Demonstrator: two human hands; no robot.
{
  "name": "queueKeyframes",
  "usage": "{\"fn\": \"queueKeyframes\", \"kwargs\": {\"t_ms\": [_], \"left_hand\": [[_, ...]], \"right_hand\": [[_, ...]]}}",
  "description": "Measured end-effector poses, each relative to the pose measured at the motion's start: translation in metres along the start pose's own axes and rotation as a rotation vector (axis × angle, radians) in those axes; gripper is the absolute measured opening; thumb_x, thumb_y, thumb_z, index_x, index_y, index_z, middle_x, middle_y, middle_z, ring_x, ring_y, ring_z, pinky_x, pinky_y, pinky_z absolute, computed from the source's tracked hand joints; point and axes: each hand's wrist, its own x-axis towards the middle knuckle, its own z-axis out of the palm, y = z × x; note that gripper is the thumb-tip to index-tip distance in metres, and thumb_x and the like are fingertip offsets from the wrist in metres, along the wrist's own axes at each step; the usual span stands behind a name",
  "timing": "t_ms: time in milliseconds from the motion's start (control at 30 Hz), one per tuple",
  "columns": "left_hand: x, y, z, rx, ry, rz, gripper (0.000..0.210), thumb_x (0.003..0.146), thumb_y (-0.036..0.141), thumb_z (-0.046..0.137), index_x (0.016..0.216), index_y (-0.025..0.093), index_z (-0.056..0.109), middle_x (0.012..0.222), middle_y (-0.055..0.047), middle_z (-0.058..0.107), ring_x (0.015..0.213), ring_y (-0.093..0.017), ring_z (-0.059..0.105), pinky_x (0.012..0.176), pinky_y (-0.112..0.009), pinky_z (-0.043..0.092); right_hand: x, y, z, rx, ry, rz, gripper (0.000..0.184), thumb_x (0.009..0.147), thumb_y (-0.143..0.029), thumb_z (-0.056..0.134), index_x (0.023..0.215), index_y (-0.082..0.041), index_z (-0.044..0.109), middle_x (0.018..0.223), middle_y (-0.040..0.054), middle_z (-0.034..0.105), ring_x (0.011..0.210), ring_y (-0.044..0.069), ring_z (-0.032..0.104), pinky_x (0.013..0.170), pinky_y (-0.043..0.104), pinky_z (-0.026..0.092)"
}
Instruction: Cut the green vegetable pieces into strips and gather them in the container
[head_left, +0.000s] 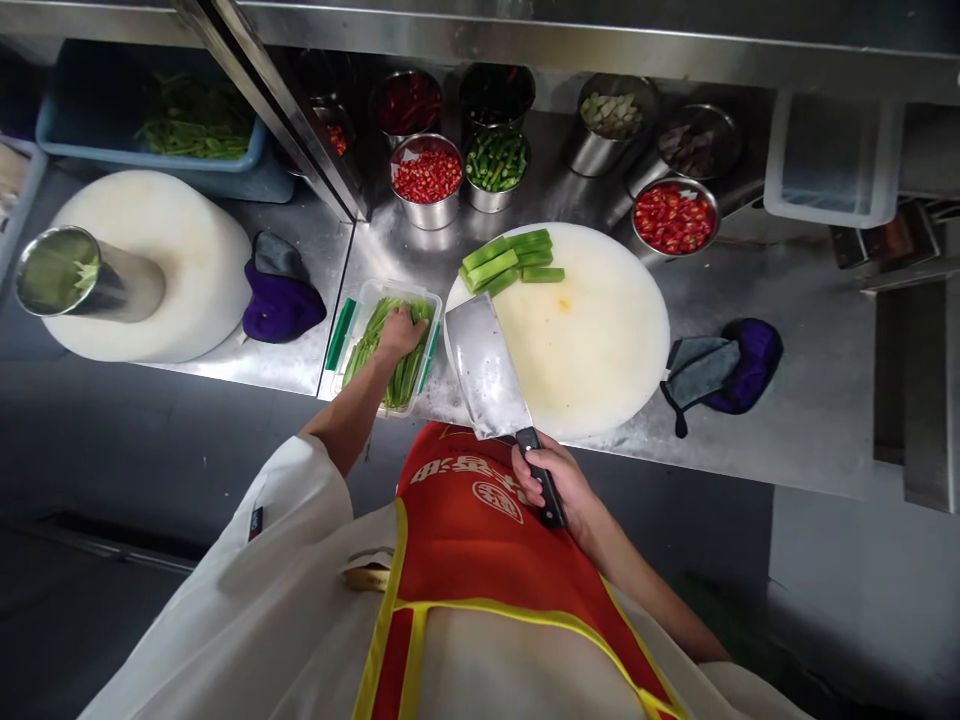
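Observation:
My right hand (559, 480) is closed around the black handle of a cleaver (487, 365). The broad blade tilts up and left, over the left front edge of a round white cutting board (600, 340). Thick cut pieces of a green vegetable (491, 268) lie grouped at the back left of that board. To its left, my left hand (402, 332) reaches into a clear plastic container (366, 300) with green side clips. Its fingers curl down onto long, thin green stalks (405, 375), and the fingertips are partly hidden among them.
Steel cups of chopped red chili (426, 178), green chili (496, 162), and red pepper pieces (675, 218) stand behind the board. Purple-grey cloths (739, 365) lie either side. Leftward are another round board (202, 250), a steel canister (127, 280) and a blue bin (255, 150). A steel shelf (600, 45) overhangs.

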Motion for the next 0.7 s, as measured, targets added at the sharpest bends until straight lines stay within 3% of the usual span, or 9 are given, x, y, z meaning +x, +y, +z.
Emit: {"fn": "queueKeyframes", "kwargs": {"t_ms": [167, 267, 400, 567, 700], "left_hand": [[0.003, 0.018, -0.007, 0.049, 0.036, -0.121, 0.046, 0.093, 0.038, 0.063, 0.128, 0.01, 0.06, 0.128, -0.024, 0.066, 0.117, -0.035, 0.067, 0.099, -0.042, 0.052], [0.006, 0.025, -0.004, 0.056, 0.019, -0.076, 0.035, 0.094, 0.031, 0.06, 0.122, 0.011, 0.066, 0.125, -0.022, 0.069, 0.114, -0.035, 0.068, 0.095, -0.043, 0.053], [0.016, 0.02, -0.005, 0.037, -0.091, 0.068, 0.023, 0.092, 0.027, 0.061, 0.107, 0.017, 0.076, 0.117, -0.012, 0.076, 0.109, -0.029, 0.07, 0.094, -0.033, 0.052], [0.025, 0.014, -0.012, -0.014, -0.029, -0.023, 0.032, 0.089, 0.041, 0.066, 0.106, 0.016, 0.077, 0.107, -0.01, 0.079, 0.103, -0.026, 0.072, 0.088, -0.029, 0.051], [0.022, 0.025, -0.005, 0.01, -0.026, -0.018, 0.028, 0.089, 0.036, 0.063, 0.102, 0.018, 0.079, 0.107, -0.01, 0.079, 0.104, -0.027, 0.072, 0.086, -0.031, 0.051]], "right_hand": [[-0.017, 0.003, -0.004, 0.049, 0.025, -0.054, 0.031, 0.078, -0.036, 0.078, 0.082, -0.023, 0.05, 0.065, -0.0062, 0.054, 0.041, 0.005, 0.033, 0.032, 0.017, 0.031], [-0.021, 0.009, -0.006, 0.077, 0.033, -0.089, 0.031, 0.078, -0.036, 0.077, 0.081, -0.023, 0.049, 0.065, -0.0063, 0.054, 0.041, 0.005, 0.032, 0.03, 0.017, 0.031], [-0.026, 0.018, -0.012, 0.104, 0.069, -0.13, 0.03, 0.079, -0.035, 0.077, 0.082, -0.023, 0.05, 0.065, -0.0064, 0.053, 0.041, 0.005, 0.031, 0.029, 0.016, 0.03], [-0.03, 0.025, -0.023, 0.14, 0.098, -0.186, 0.03, 0.079, -0.035, 0.077, 0.083, -0.023, 0.05, 0.065, -0.0074, 0.05, 0.04, 0.004, 0.027, 0.028, 0.015, 0.027], [-0.032, 0.021, -0.028, 0.138, 0.098, -0.204, 0.031, 0.08, -0.037, 0.077, 0.083, -0.024, 0.049, 0.066, -0.0069, 0.049, 0.041, 0.005, 0.026, 0.028, 0.015, 0.027]]}}
